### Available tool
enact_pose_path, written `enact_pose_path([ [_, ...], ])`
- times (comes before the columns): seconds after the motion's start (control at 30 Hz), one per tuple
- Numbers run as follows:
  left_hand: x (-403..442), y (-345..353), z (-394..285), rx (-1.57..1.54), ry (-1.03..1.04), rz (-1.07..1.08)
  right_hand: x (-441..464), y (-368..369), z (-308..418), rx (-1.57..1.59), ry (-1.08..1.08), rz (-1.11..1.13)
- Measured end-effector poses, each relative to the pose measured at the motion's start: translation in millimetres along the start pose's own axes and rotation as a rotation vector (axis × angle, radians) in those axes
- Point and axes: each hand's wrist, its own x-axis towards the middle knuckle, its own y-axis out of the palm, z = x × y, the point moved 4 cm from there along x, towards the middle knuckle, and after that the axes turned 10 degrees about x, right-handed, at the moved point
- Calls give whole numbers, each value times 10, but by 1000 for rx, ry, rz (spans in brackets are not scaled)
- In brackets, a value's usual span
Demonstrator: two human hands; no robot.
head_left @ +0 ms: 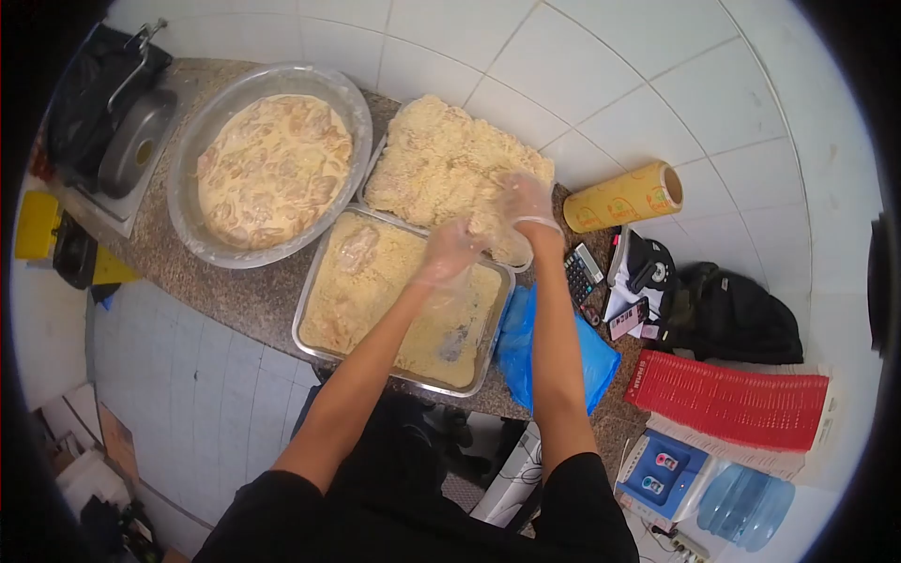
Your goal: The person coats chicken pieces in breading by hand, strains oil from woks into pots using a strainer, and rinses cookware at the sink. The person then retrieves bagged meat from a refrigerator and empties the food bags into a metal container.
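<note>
A: State the layout, largest item first.

B: The speckled counter (pixel 267 302) bears every item listed; a round metal bowl (pixel 272 83), at the person's left, contains pieces in pale, wet batter; a rectangular metal tray (pixel 436 384) of yellowish crumbs sits nearest the person, with a few pieces lying in it; a heap of crumb-coated pieces (pixel 441 159) stands directly behind that tray, towards the wall; a blue plastic bag (pixel 554 347) lies to the tray's right; a yellow roll (pixel 615 199) lies right of the heap.

A: State the hand positions.

B: Both hands wear clear gloves; the right hand (pixel 527 200) is at the heap's right end, its fingers bent over the coating; the left hand (pixel 446 255) is over the tray's rear edge, its fingers directed towards the right hand.

A: And the grip?

B: One coated lump (pixel 488 225) shows between the hands, just beside the left fingertips; whether either hand pinches it, I cannot tell.
</note>
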Motion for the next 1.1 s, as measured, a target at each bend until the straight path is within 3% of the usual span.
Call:
enact_pose_path([
  [0.1, -236, -393, -335, 257, -99, 172, -22, -3, 72, -106, -60, -109],
  [0.17, -270, -497, -401, 469, 31, -9, -195, -63, 225, -102, -55, -182],
  [0.2, -199, -439, -352, 474, 22, -4, -364, -151, 331, -62, -73, -358],
  [0.23, -62, -360, -428, 569, 390, -164, -556, -217, 434, -21, -92, -533],
  [0.27, 18, -276, -493, 652, 762, -326, -734, -205, 512, 27, -5, -523],
  [0.33, 219, -6, -364, 895, 757, -110, -1145, -27, 649, 92, 82, -480],
  [0.43, 266, -6, -223, 771, 811, -98, -1730, 628, 597, 382, 273, -487],
  [0.57, 202, -177, -370, 814, 795, -32, -2122, 1442, 555, 164, 320, -634],
  [0.67, -121, -435, -203, 590, 733, 77, -2087, 1808, 854, 172, 442, -628],
  [0.73, -526, -799, 216, -61, 503, -14, -1914, 1937, 1098, 722, 355, -596],
  [0.77, -714, -992, 394, -379, 380, -67, -1923, 1915, 1128, 724, 352, -596],
  [0.83, -1155, -1466, 255, 512, 370, -304, -1866, 1893, 1220, 759, 302, -476],
  [0.87, -1384, -1594, 488, 587, 255, -341, -1846, 1777, 1231, 762, 291, -485],
  [0.93, -1722, -1715, 723, 655, 150, -383, -1838, 1578, 1168, 491, 615, -325],
  [0.97, -1866, -1748, 798, 597, -7, -339, -1787, 1617, 1239, 485, 609, -328],
  [1.0, -1960, -1766, 886, 531, -163, -298, -1666, 1721, 1328, 228, 576, -192],
  [1.03, -2029, -1755, 919, 516, -168, -312, -1566, 1792, 1420, -32, 534, -52],
  [1.1, -2156, -1689, 897, 432, 57, -370, -1447, 1904, 1544, 40, 548, 91],
])
